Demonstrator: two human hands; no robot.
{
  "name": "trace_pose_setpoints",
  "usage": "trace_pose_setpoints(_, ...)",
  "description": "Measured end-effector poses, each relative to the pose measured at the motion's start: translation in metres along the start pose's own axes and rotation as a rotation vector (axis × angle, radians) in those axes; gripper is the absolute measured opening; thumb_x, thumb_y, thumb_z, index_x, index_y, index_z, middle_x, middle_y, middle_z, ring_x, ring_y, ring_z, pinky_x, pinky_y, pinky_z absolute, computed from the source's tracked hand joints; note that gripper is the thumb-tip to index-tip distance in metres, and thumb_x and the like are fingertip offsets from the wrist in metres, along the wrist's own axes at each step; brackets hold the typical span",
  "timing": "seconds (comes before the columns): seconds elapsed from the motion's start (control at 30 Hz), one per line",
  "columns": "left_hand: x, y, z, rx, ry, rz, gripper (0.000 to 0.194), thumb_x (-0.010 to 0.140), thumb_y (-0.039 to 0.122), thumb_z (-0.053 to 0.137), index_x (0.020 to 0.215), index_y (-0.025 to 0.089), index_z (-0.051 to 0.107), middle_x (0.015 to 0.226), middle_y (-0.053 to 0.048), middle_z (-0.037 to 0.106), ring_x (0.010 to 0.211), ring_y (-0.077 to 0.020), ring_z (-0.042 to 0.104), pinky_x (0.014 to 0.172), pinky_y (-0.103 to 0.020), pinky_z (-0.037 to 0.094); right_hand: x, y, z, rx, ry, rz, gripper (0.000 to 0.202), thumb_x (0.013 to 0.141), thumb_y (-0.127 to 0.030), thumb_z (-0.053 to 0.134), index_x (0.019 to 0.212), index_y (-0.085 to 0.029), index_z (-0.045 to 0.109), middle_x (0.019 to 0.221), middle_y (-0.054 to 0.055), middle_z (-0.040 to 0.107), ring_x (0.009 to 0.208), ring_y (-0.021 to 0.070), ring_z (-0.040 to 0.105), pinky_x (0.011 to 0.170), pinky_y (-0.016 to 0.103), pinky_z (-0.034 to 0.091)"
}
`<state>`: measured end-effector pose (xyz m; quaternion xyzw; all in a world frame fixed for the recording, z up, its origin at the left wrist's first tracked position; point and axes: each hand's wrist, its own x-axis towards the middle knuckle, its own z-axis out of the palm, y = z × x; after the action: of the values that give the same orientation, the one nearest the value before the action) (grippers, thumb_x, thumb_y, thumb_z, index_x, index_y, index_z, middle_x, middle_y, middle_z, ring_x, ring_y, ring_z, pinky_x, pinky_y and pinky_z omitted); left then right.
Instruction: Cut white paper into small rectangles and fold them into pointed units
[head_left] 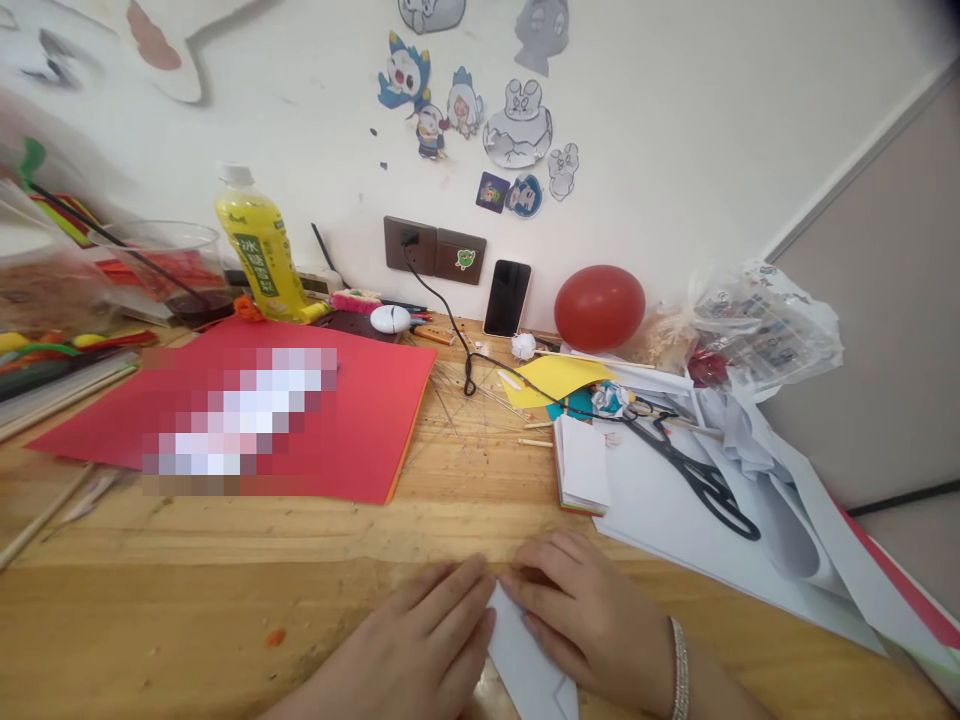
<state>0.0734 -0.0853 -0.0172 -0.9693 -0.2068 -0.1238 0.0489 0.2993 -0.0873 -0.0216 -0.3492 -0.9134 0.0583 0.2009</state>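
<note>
A piece of white paper (525,655), folded into a narrow pointed shape, lies on the wooden table at the bottom of the view. My left hand (431,635) holds its left edge near the tip, with the fingers close together. Curled at the opposite edge, my right hand (574,610) pinches the paper close to the same tip. The two hands almost meet there, and their fingers hide part of the folded edges. The paper's near end runs out of view at the bottom.
A red paper sheet (360,430) lies at left, partly blurred. Beyond it stands a yellow drink bottle (262,250). To the right are a small paper pad (583,465), black scissors (697,475) and white sheets (652,540). A phone (508,298) and red balloon (600,307) rest near the wall.
</note>
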Motion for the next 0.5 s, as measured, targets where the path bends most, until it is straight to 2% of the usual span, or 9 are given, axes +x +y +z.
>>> trace_pose_setpoints(0.03,0.0004,-0.0002,-0.002,-0.014,-0.047,-0.041,0.038,0.092,0.042,0.047,0.115,0.015,0.063,0.127,-0.011,0.059,0.12,-0.025,0.051,0.1,-0.036,0.037,0.0003,0.0,-0.0006,-0.005,0.002,-0.006,0.022,0.088,-0.011,0.045,0.104,-0.011,0.061,0.092,0.011,0.062,0.08,0.0206,0.051,0.069,0.036,0.049)
trace_pose_setpoints(0.13,0.0009,0.0013,-0.0038,-0.054,-0.071,-0.11,0.038,0.093,0.04,0.047,0.118,0.015,0.061,0.134,-0.012,0.054,0.126,-0.0265,0.043,0.105,-0.04,0.033,0.0011,0.0007,-0.0018,-0.016,0.005,-0.028,0.022,0.089,-0.011,0.045,0.105,-0.011,0.061,0.091,0.01,0.062,0.077,0.0199,0.05,0.067,0.035,0.048)
trace_pose_setpoints(0.5,0.0002,0.0037,-0.0012,-0.026,-0.042,-0.086,0.039,0.091,0.044,0.049,0.114,0.015,0.064,0.124,-0.008,0.062,0.118,-0.0237,0.05,0.105,-0.036,0.034,-0.0011,0.0058,-0.0029,-0.005,-0.004,-0.045,0.023,0.089,-0.016,0.047,0.107,-0.013,0.061,0.092,0.011,0.063,0.081,0.0205,0.052,0.07,0.035,0.049)
